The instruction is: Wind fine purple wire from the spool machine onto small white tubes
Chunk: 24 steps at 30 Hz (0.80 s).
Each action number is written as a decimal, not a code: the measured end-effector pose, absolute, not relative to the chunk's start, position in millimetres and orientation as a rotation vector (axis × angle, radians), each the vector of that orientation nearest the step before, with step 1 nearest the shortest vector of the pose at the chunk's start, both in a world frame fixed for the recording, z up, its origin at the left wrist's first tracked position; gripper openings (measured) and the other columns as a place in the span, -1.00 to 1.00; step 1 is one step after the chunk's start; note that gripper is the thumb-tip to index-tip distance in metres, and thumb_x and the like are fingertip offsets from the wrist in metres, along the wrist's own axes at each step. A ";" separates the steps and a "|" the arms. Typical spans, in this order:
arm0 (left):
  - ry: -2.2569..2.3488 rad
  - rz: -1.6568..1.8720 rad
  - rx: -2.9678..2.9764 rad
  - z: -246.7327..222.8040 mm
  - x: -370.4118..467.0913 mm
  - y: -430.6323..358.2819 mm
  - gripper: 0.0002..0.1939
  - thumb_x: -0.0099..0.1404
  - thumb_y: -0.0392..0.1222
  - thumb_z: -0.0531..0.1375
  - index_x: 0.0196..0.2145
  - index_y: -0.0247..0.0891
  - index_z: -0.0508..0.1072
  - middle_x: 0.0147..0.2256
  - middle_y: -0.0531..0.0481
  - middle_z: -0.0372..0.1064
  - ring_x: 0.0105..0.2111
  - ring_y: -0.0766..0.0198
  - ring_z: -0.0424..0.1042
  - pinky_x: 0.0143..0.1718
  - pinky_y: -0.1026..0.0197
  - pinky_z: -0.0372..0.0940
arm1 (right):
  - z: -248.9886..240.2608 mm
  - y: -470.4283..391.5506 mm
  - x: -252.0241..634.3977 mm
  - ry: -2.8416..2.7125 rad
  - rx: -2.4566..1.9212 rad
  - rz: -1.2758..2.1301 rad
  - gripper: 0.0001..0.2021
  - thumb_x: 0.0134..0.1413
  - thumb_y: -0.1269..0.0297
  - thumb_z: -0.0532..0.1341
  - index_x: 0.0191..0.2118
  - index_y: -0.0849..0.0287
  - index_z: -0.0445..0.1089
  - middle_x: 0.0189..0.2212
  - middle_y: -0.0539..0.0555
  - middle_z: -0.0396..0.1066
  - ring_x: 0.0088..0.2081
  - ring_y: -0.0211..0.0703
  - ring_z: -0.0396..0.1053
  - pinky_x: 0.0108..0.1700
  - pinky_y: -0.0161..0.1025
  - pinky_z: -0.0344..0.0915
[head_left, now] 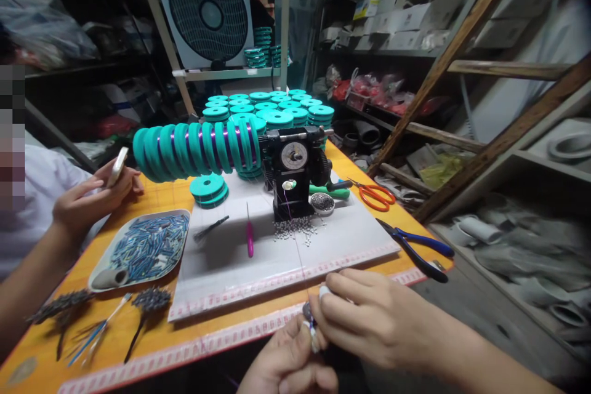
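At the table's front edge, my left hand point(289, 360) is closed in a pinch on a small grey and white piece point(308, 319), too small to name. Pressed up beside it, my right hand point(369, 314) has its fingers curled closed at the same spot; what they grip is mostly hidden. A thin line point(298, 246) runs from the black hand-cranked winder point(292, 166) down to my fingers. Behind the hands lies a white board point(258, 271) with scattered small metal beads point(295, 229), a round dish of beads point(322, 203) and a purple-handled needle tool point(250, 237).
Teal spools point(198, 148) line the winder's shaft; more spools point(274, 117) stand behind. Orange scissors point(376, 196) and blue-handled pliers point(418, 246) lie at right. Left are a tray of small blue pieces point(148, 246), dark wire-like bundles point(150, 300) and another person's hand point(92, 194) holding a phone.
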<state>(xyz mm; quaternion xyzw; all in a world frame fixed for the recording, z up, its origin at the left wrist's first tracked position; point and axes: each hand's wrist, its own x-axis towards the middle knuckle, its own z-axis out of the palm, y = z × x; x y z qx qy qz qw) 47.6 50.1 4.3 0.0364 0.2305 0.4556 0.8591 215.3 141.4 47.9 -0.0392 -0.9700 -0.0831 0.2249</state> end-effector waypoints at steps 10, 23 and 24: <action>0.493 0.875 0.188 4.5 43.5 51.1 -0.71 0.02 -0.12 0.43 -0.42 -0.33 0.45 -0.65 0.24 0.11 -0.77 0.71 0.00 -0.63 0.48 -0.07 | 65.2 127.3 232.4 -2.745 -0.165 0.005 -0.60 0.38 0.47 -0.13 -0.26 0.29 0.46 -0.46 0.07 0.37 -0.47 -0.17 0.21 -0.48 -0.17 0.10; 0.824 1.141 0.458 24.6 28.2 42.7 -0.62 -0.06 -0.03 0.46 -0.52 -0.34 0.41 -0.47 0.06 0.36 -0.56 0.49 0.31 -0.46 0.39 0.09 | 73.4 116.9 220.9 -2.371 -0.468 0.150 -0.76 0.25 0.52 0.06 -0.07 0.23 0.41 -0.26 0.16 0.48 -0.21 -0.14 0.42 -0.16 -0.25 0.40; 0.896 1.186 0.533 28.0 24.4 40.6 -0.61 -0.03 0.00 0.44 -0.53 -0.34 0.40 -0.47 0.05 0.36 -0.54 0.49 0.29 -0.45 0.39 0.10 | 75.4 114.9 219.0 -2.327 -0.474 0.166 -0.74 0.21 0.55 0.08 -0.05 0.23 0.40 -0.22 0.17 0.48 -0.17 -0.16 0.42 -0.12 -0.29 0.40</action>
